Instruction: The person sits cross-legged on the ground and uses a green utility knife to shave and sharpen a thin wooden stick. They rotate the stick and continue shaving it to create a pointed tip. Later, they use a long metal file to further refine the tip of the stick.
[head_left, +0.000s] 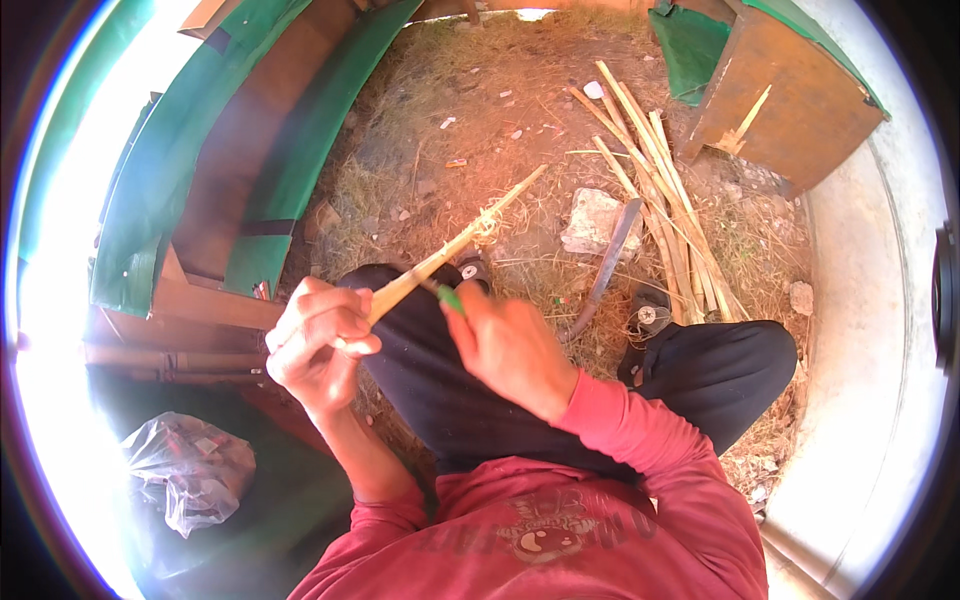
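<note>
Left hand [318, 345]: grip clamped on the near end of a long, pale-yellow, split-cane strip [450, 250], slanting away rightward; fine curled shavings [487, 225] cling toward its far end. Right hand [510, 350]: grip clamped on a green-handled knife [450, 298], blade blurred at the strip. Beyond: rough whitish stone [592, 222], long dark metal blade [610, 265], straw-coloured slats [668, 200] heaped lengthwise.

The head camera (wide fisheye) looks down and ahead, close in.
</note>
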